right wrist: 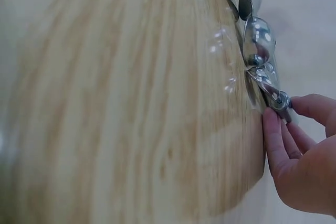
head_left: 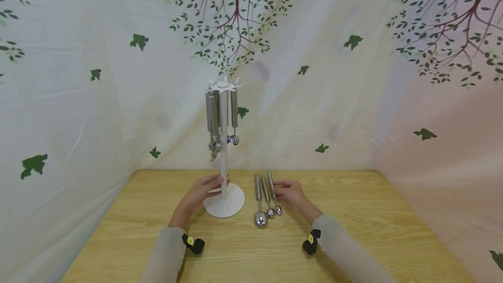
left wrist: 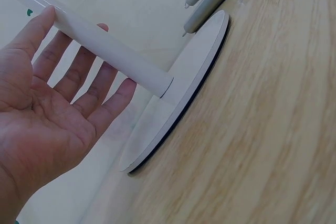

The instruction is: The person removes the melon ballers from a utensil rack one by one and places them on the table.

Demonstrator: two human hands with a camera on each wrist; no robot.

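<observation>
A white stand with a round base (head_left: 232, 206) and upright pole (head_left: 224, 156) stands left of centre on the table. My left hand (head_left: 202, 193) holds the pole loosely just above the base, thumb in front and index finger behind; in the left wrist view the palm (left wrist: 47, 114) faces the camera. To the right lie three metal scoops side by side: a large scoop (head_left: 260, 219), a middle scoop (head_left: 270, 212) and a narrow melon baller (head_left: 278, 209). My right hand (head_left: 291, 192) pinches the melon baller's handle from the right, its fingers (right wrist: 273, 129) on either side of it.
Several metal utensils (head_left: 212, 112) hang from the hooked white top (head_left: 222, 84) of the stand. The wooden table (head_left: 334, 230) ends at a pale curtain (head_left: 275, 134) printed with leaves and branches, behind and at both sides.
</observation>
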